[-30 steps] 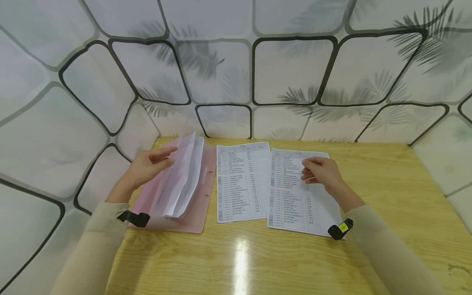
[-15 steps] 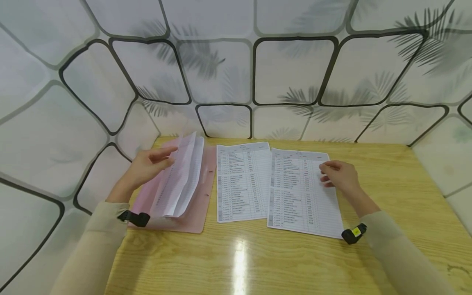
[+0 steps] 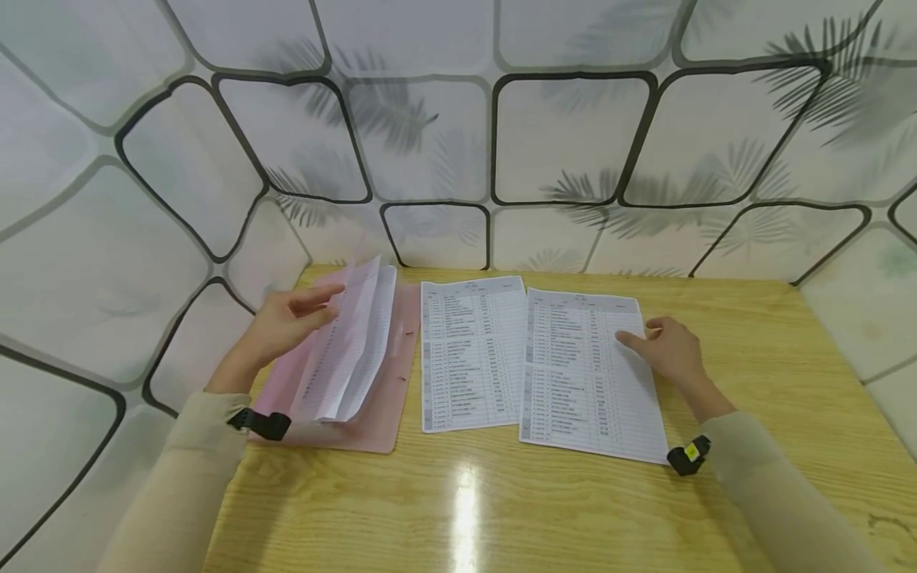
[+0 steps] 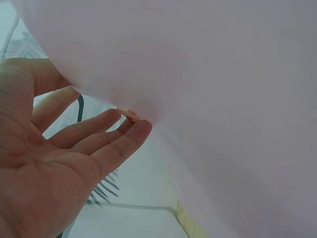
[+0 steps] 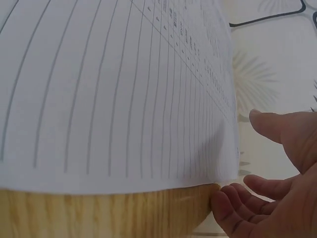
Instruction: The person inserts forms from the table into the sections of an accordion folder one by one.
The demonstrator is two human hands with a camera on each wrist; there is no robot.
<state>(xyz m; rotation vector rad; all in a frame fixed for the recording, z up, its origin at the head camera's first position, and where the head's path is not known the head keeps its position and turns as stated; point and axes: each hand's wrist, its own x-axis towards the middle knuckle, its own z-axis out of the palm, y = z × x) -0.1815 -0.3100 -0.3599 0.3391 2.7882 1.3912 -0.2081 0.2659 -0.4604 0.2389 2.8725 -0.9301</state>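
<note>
At the left of the head view lies an open pink folder (image 3: 403, 398), with white printed pages (image 3: 367, 358) tilted up together with its pink cover. My left hand (image 3: 290, 322) pinches the raised cover, its fingertips at the edge of the pink sheet (image 4: 213, 74) in the left wrist view. Two printed lists lie flat beside the folder, a left sheet (image 3: 469, 358) and a right sheet (image 3: 573, 374). My right hand (image 3: 673, 350) is at the right sheet's right edge, thumb spread over the paper. In the right wrist view its fingertips (image 5: 223, 203) are right at the paper's edge.
Everything rests on a wooden table (image 3: 544, 509) with light grain. A patterned wall (image 3: 559, 143) with dark outlines and leaf shapes rises behind, and another wall (image 3: 93, 263) stands close on the left. Black devices (image 3: 265, 425) are strapped to both wrists.
My right hand has moved right, from over the middle of the right sheet to its right edge, and its thumb has parted from the fingers. The left hand and folder stay in place.
</note>
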